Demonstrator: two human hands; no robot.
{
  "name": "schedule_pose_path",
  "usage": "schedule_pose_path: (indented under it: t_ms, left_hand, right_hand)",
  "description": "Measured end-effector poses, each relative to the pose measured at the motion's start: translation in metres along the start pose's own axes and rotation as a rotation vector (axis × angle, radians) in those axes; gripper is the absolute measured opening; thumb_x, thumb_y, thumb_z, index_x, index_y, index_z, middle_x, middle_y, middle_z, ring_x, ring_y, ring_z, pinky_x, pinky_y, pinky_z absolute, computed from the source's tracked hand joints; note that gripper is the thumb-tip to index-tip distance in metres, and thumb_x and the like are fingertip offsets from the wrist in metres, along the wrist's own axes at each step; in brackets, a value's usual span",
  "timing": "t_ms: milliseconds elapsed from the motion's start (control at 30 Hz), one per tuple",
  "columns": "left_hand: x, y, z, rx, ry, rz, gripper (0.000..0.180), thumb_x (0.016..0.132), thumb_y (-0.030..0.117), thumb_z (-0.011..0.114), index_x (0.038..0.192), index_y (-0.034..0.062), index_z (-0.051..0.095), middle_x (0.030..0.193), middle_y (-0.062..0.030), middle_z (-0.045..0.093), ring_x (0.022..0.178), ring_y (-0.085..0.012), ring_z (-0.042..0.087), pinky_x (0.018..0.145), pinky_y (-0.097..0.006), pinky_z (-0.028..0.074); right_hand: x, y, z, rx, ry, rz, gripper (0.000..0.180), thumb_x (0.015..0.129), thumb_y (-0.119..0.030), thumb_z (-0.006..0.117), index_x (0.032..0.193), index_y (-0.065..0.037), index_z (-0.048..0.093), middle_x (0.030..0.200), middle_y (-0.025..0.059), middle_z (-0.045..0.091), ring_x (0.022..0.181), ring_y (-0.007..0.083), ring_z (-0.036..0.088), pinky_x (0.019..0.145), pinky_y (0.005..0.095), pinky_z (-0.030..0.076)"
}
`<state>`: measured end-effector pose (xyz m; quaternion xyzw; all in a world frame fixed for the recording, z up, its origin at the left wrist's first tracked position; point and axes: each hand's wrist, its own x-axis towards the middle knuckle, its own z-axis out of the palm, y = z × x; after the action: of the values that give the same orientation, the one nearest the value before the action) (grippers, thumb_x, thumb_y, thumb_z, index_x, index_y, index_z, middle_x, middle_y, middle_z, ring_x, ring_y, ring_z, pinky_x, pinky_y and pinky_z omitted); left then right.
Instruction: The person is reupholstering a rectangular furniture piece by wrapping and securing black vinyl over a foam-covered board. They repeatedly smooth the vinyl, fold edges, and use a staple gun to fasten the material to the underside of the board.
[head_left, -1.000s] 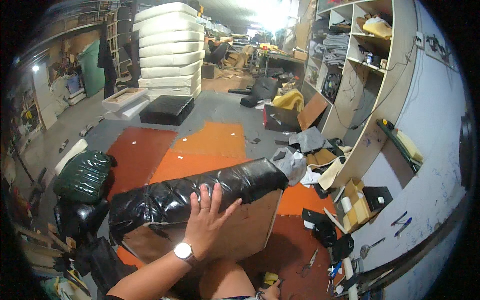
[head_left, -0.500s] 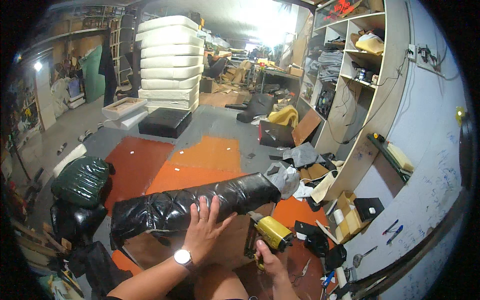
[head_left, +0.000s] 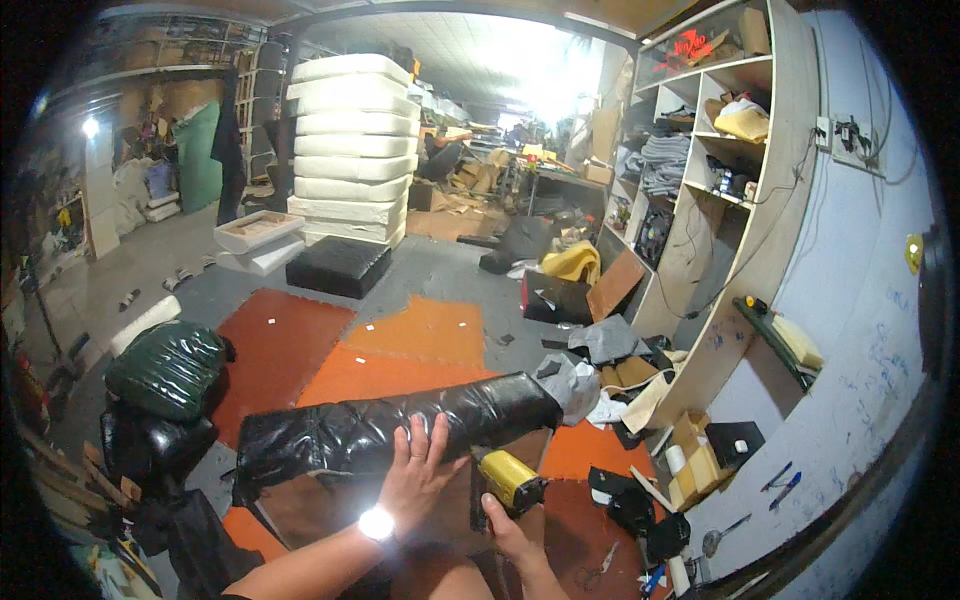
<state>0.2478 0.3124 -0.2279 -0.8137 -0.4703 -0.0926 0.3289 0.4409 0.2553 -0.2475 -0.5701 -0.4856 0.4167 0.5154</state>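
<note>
Black, glossy cover under your left hand (head_left: 415, 470), and what a spread it is: fingers fanned over the edge of the padded piece (head_left: 400, 422), palm down against its brown board face (head_left: 335, 505). That broad press probably steadies the piece and holds the cover snug; no pinching here. A watch (head_left: 377, 523) flares on that wrist.

Over to your right hand (head_left: 515, 540), wrapped around the yellow power tool (head_left: 512, 480), thumb up along its back, the other fingers mostly hidden. You have the tool's nose by the padded piece's board face, right of your left hand; whether it touches, I can't tell. The low grip seems to suit that angle, while the left stays off to one side.

And the padded piece itself? Right before you, tilted so its board face looks your way, perhaps to leave the edge within reach of both hands.

Outward we go! Beyond the padded piece spread orange sheets (head_left: 370, 370), maybe guarding the floor. Off its left end sits a dark green bundle (head_left: 170, 370); by its right end, crumpled grey cloth (head_left: 568, 388). Far behind it, white cushions (head_left: 352, 150) rise in a stack, likely to save room.
</note>
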Motion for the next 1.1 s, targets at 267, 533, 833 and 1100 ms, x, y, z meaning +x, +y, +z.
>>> schedule_pose_path:
  t_ms: [267,533,833,1100]
  left_hand:
    - [-0.003,-0.008,-0.018,-0.015,-0.093,0.000,0.040,0.100,0.036,0.059,0.139,0.0377,0.069,0.170,-0.0238,0.028,0.149,-0.0547,0.034,0.119,-0.064,0.031]
    - [-0.024,-0.180,-0.049,-0.547,-0.064,-0.362,0.046,0.103,0.043,0.060,0.140,0.0156,0.065,0.146,-0.0126,0.061,0.131,-0.0384,0.057,0.113,-0.052,0.046]
    - [-0.085,-0.205,-0.021,-0.730,-0.418,-0.595,0.057,0.108,0.057,0.042,0.150,0.0214,0.059,0.153,-0.0080,0.059,0.140,-0.0361,0.054,0.113,-0.054,0.045]
    - [-0.117,-0.177,-0.059,-0.644,-0.387,-0.747,0.059,0.108,0.055,0.042,0.151,0.0184,0.057,0.150,-0.0078,0.060,0.141,-0.0347,0.052,0.116,-0.059,0.040]
  right_hand:
    - [-0.002,-0.006,-0.002,-0.059,-0.099,-0.106,0.047,0.093,-0.022,0.078,0.134,0.000,0.068,0.121,0.0109,0.074,0.108,0.0178,0.070,0.092,0.0350,0.056]
    - [-0.034,0.156,-0.097,-0.433,0.000,0.099,0.057,0.092,-0.041,0.080,0.125,0.004,0.071,0.115,0.0165,0.076,0.109,0.0341,0.071,0.095,0.0450,0.054]
    - [-0.033,0.251,-0.106,-0.636,0.083,0.295,0.054,0.100,-0.041,0.070,0.135,0.000,0.066,0.122,0.0166,0.070,0.108,0.0273,0.066,0.093,0.0404,0.053]
    - [0.022,-0.002,0.079,0.231,0.096,0.091,0.099,0.099,-0.062,0.066,0.158,0.009,0.032,0.164,0.0255,0.034,0.152,0.0341,0.033,0.123,0.0462,0.030]
